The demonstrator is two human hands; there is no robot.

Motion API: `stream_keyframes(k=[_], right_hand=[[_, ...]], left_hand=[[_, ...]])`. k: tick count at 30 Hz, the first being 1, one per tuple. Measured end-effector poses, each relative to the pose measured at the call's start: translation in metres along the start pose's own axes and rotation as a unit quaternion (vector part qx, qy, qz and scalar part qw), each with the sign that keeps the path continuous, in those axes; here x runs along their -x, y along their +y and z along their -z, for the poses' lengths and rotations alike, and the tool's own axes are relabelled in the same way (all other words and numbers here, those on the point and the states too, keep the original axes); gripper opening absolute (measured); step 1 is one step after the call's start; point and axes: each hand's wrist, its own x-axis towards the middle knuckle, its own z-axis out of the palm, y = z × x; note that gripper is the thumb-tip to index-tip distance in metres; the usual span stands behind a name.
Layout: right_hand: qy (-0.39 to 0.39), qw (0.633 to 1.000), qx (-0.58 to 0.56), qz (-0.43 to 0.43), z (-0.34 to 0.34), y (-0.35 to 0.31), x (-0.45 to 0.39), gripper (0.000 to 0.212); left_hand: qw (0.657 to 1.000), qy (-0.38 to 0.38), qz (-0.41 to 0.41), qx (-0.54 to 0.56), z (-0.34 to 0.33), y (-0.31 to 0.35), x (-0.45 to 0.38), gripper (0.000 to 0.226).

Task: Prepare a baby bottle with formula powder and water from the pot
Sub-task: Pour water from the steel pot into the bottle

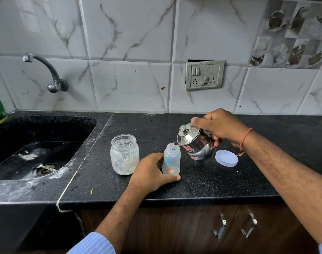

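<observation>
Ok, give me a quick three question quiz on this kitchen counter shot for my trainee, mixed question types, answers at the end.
1. True or false: the baby bottle stands upright on the counter with its top open.
2. Which hand tilts the steel pot? A) left hand B) right hand
3. Fill in: the loose lid lies on the counter to the ______ of the pot.

Key: 1 true; 2 B; 3 right. The glass jar left of the bottle has no lid on.

Blue pinstriped sleeves (94,243) rolled back; orange thread bracelet (245,139) on right wrist.
</observation>
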Motion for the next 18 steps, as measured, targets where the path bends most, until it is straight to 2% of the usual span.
stream_keyframes(k=[4,18], right_hand=[[-0.003,1.000,0.008,0.003,-0.0002,0.0006,-0.0007,0.060],[0.002,1.000,0.031,-0.001,0.0003,0.0001,0.0000,0.060]], left_hand=[[1.000,0.001,-0.001,0.001,0.0003,-0.0002,0.0000,0.085],[1.000,0.002,0.000,0.006,-0.0018,-0.0021,-0.0017,0.087]])
